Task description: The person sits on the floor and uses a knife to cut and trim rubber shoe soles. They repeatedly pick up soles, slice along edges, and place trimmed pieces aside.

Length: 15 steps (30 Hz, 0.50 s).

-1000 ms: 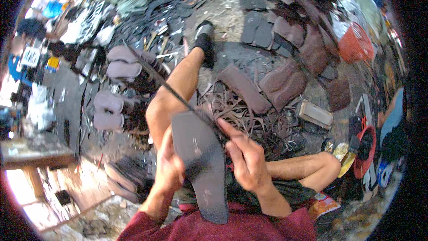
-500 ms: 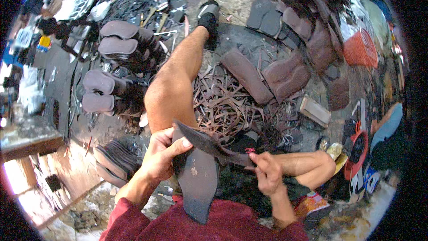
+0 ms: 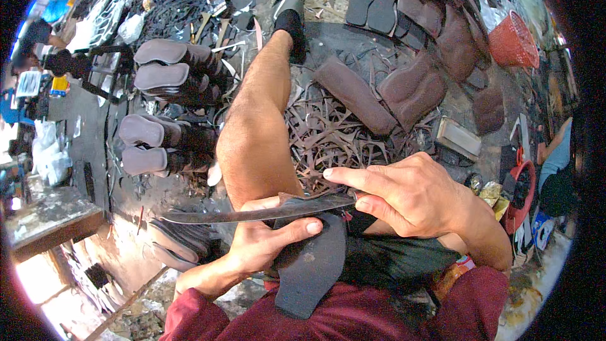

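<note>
My left hand (image 3: pixel 255 246) is closed on a dark grey sole-shaped sheet (image 3: pixel 312 265), its thumb lying flat across the top. The sheet hangs toward my lap, its lower end near my maroon shirt. A long, thin, dark knife blade (image 3: pixel 221 217) lies across the sheet's upper edge and over my left fingers, its tip pointing left. My right hand (image 3: pixel 413 196) grips the knife's right end between thumb and bent fingers, index finger stretched out above it. The handle is hidden within that hand.
Thin dark offcut strips (image 3: pixel 334 142) lie heaped beyond my hands, beside my bare leg (image 3: pixel 255 132). Stacked brown soles (image 3: pixel 161 76) stand at the left. Brown sole sheets (image 3: pixel 413 91) and a red basket (image 3: pixel 514 41) are at the far right. A wooden bench (image 3: pixel 57 224) stands at the left.
My right hand has come up and turned over the sheet, and the long blade now shows across it. The sheet and my left hand have shifted slightly right and down.
</note>
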{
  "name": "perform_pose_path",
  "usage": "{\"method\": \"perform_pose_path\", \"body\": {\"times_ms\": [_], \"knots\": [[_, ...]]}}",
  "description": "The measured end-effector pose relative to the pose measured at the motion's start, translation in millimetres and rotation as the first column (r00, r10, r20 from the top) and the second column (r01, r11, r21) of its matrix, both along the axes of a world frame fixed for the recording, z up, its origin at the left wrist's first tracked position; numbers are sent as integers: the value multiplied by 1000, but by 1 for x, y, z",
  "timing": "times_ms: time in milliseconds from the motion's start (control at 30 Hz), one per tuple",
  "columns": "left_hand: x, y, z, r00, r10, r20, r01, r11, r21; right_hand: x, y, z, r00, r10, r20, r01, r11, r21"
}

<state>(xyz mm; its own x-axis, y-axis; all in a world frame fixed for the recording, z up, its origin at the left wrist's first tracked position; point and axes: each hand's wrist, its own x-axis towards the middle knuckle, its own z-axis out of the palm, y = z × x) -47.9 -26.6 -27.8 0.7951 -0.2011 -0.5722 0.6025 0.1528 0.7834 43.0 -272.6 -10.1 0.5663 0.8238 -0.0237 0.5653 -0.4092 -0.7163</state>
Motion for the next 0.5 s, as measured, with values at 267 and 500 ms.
{"method": "perform_pose_path", "body": {"times_ms": [267,500], "knots": [[-12,-5,12,995,-98,9,98,994,43,-31,-43,2,990,-133,-36,136,988,78],[-3,-53,23,930,-367,-8,365,928,-71,-16,-44,40,993,119,26,-112,974,-197]]}}
